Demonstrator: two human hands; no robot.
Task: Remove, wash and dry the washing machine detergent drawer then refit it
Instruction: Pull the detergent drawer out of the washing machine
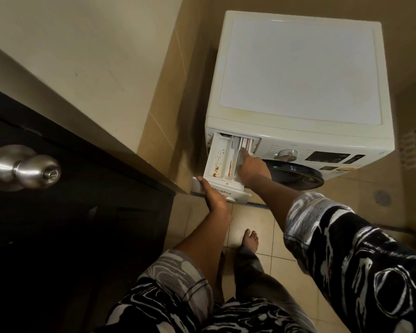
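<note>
Beige glossy tiles [269,236] covered the floor around your white, boxy washing machine [298,68]. Your left hand [215,199] gripped the smooth front panel of the detergent drawer [220,162], which stood pulled far out of its slot at the machine's upper left. Your right hand [251,167] reached inside, one straight finger pressing near the back and holding nothing. Orange-brown stains [216,168] flecked its long white compartments.

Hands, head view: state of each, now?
Left hand: grips the detergent drawer front, thumb on top.
Right hand: one finger stretched into the drawer's right compartment; open or closed cannot be told.
</note>
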